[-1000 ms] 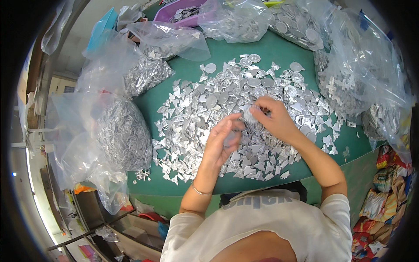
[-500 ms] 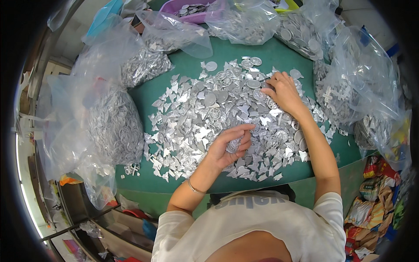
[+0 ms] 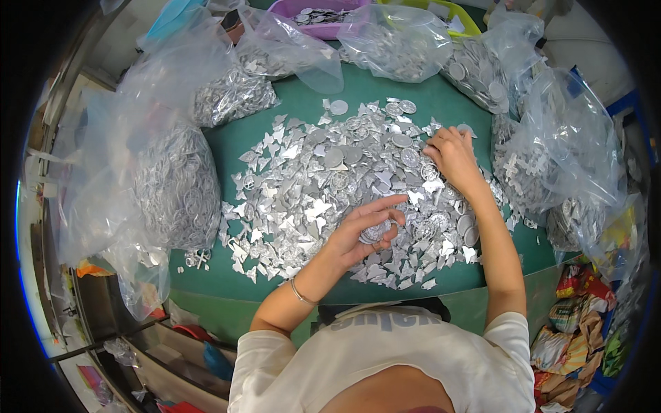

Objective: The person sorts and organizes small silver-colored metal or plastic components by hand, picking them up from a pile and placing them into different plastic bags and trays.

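A wide heap of small silver metal pieces [image 3: 296, 199], flat cut shapes mixed with round discs, lies on the green table. Over its near middle, my left hand [image 3: 354, 234] is curled with the palm turned inward. Round silver medallions [image 3: 375, 233] rest in that palm behind the bent fingers; how many is hidden. My right hand [image 3: 454, 162] reaches to the heap's right side, fingers bent and fingertips down among the pieces. What those fingertips pinch, if anything, is too small to tell. A plain grey disc [image 3: 465, 131] lies just beyond the right hand.
Clear plastic bags of silver parts ring the table: ring shapes [image 3: 175, 193] at left, crosses [image 3: 527, 165] at right, discs [image 3: 475, 76] at far right. A purple tub [image 3: 330, 29] of discs and a yellow-green tub [image 3: 468, 24] stand at the back. Crumpled packages [image 3: 571, 323] lie lower right.
My right hand has drawn back slightly toward me, its fingers more tucked in. My left hand stays over the heap with the medallions. The view has shifted a little.
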Tool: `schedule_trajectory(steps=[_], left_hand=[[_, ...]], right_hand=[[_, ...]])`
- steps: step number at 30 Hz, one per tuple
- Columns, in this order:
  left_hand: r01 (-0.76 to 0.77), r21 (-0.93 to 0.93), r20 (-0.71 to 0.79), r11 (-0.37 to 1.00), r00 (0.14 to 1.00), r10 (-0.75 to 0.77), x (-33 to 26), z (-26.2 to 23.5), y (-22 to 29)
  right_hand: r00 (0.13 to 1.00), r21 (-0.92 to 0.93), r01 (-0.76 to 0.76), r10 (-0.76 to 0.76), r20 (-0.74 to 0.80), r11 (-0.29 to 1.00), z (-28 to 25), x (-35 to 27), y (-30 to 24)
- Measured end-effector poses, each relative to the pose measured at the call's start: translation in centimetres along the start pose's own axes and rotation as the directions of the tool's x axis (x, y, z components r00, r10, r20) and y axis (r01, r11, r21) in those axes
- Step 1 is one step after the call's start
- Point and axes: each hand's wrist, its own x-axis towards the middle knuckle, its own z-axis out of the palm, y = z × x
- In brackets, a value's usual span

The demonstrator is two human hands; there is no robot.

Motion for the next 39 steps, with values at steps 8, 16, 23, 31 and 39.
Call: schedule_trajectory(steps=[8,16,23,31,39], left_hand=[[-0.034,-0.093,-0.033,0.995,0.999,0.031,-0.2,0.5,0.2],[-0.011,-0.234,-0.029,0.972,1.0,0.004,0.5,-1.5,-1.1],[-0.019,-0.11,-0.053,0.994,0.998,0.013,-0.2,0.0,-0.3],[-0.108,-0.09,-0.049,0.99,0.993,0.103,0.6,-1.2,-1.3],[-0.181,-0.229,-0.244,0.956,0.962,0.124,-0.4,0.8,0.1]], right_hand=[[0.843,0.742,-0.532,0.338,0.419,0.408,-3.1,-0.9,-4.1],[0.981,0.055,-0.189,0.19,-0.026,0.98,-0.4,-0.3,-4.7],[0.965,0.364,-0.242,0.261,-0.001,0.899,-0.1,-0.7,-4.2],[0.902,0.791,-0.429,0.151,0.405,0.436,-1.7,0.3,-8.1],[0.755,0.689,-0.587,-0.02,0.655,0.425,-1.5,2.1,-8.5]])
